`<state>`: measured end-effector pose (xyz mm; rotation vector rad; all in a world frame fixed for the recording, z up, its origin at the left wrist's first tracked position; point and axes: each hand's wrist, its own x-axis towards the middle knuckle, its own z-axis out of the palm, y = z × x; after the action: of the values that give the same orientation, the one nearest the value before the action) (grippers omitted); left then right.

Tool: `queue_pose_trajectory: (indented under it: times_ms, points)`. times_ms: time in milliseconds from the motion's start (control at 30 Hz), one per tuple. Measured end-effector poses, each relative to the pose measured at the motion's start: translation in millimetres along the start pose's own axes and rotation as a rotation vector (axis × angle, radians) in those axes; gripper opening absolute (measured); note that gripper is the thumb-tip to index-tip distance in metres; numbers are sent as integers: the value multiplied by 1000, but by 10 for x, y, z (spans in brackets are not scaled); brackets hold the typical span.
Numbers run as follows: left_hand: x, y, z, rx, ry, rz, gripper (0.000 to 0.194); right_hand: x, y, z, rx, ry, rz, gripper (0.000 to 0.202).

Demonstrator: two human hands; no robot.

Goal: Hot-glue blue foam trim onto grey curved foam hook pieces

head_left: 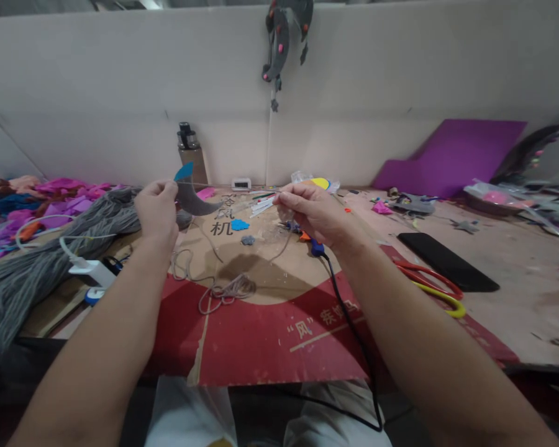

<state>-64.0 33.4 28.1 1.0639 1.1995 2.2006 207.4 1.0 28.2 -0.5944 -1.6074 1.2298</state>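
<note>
Frontally viewed: a grey crescent and a cord between two raised hands

Both hands were lifted above the cardboard (279, 357), well apart and at about the same height. The left forearm (112, 329) rose steeply from the lower left, and the fingers of the left hand (157, 205) were curled, thumb and forefinger closed on the edge of the grey crescent (194, 200) near its blue upper end. The right forearm (419, 329) slanted in from the lower right; the right hand (312, 214) had its back turned up and its thumb and forefinger met in a narrow pinch, from which the grey cord (235, 287) ran down to loose loops on the cardboard.

The crescent hung to the right of the left hand, its long axis sloping from upper left to lower right. Its blue tip pointed up, its grey tip pointed right, and its hollow side faced upper right.

Black characters (222, 229) on the bare brown cardboard ended in 风机. Pale lettering (302, 329) on the red area began “风”疾, its continuation partly covered by the black cable (340, 304).
</note>
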Motion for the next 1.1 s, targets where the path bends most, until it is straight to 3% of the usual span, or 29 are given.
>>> queue_pose_trajectory:
  times_ms: [133, 267, 333, 400, 467, 533, 567, 633, 700, 767, 833, 967, 1100]
  points:
    - [81, -88, -51, 5, 63, -10, 2, -91, -216, -44, 9, 96, -16, 28]
    - [194, -135, -168, -18, 46, -177, 8, -257, -421, -165, -79, 260, 16, 35]
    - [241, -141, -226, -56, 48, -241, 12, -330, -453, -251, -73, 279, -35, 38]
    - [262, -136, -256, -46, -6, -262, 16, -360, -403, -321, -38, 200, -86, 41]
    - [233, -123, -238, -12, -48, -233, 20, -338, -277, -335, -111, 6, -8, 42]
    - [141, -101, -171, 11, -34, -192, 20, -280, -108, -261, -408, -130, 147, 36]
    - [70, -86, -123, 32, -73, -186, 18, -248, -22, -191, -594, -60, 158, 31]
    - [-116, -46, -22, 118, -152, -139, 13, -194, 121, 3, -777, 231, 43, 22]
    - [-335, 7, 64, 291, -278, 25, 12, -163, 208, 227, -675, 278, -53, 22]
    - [-548, 63, 118, 497, -383, 233, 12, -150, 245, 430, -532, 287, -63, 20]
    - [-717, 109, 143, 578, -454, 356, 14, -141, 257, 578, -426, 283, -47, 17]
    - [-855, 146, 152, 579, -546, 312, 16, -123, 291, 681, -268, 317, 34, 24]
    - [-858, 159, 174, 504, -609, 176, 18, -126, 352, 659, -353, 338, 50, 27]
